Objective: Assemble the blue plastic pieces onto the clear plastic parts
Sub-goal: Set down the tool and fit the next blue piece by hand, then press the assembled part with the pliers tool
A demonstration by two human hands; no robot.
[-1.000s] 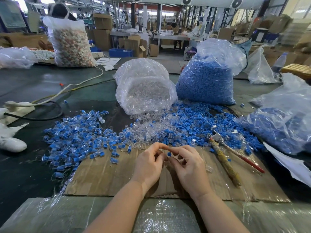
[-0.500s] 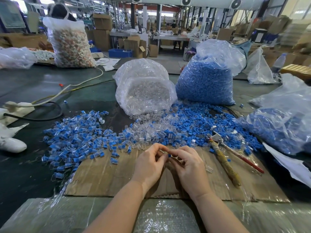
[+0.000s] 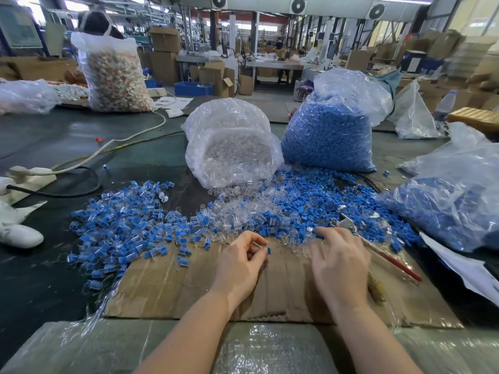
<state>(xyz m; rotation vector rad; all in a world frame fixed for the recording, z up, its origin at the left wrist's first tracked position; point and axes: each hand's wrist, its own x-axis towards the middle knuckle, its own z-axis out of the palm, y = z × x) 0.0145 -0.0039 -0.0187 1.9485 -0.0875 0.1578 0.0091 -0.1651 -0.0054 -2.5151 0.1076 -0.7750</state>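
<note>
At nine o'clock on the counter [image 3: 67, 136] lies my heap of finished pieces [image 3: 121, 228], blue set into clear, kept off to one side so they stay out of the loose stock. My left hand [image 3: 239, 263] hovers over the cardboard sheet [image 3: 172, 287] at six o'clock, fingers curled, with a blue plastic piece [image 3: 269, 251] pinched at the fingertips; whether a clear part is already on it I cannot tell. At twelve o'clock the bag of clear parts [image 3: 232, 147] lies on its side, mouth toward me, so parts spill within reach. Just beside it, at one o'clock, stands the bag of blue pieces [image 3: 328, 133], its contents strewn in front. My right hand [image 3: 339, 257], well apart from the left, reaches with spread, relaxed fingers into the near edge of the mixed loose pile [image 3: 283, 211], gripping nothing, probably fishing for the next part. The red-handled pliers [image 3: 383, 249] lie at three o'clock, close to that hand.
</note>
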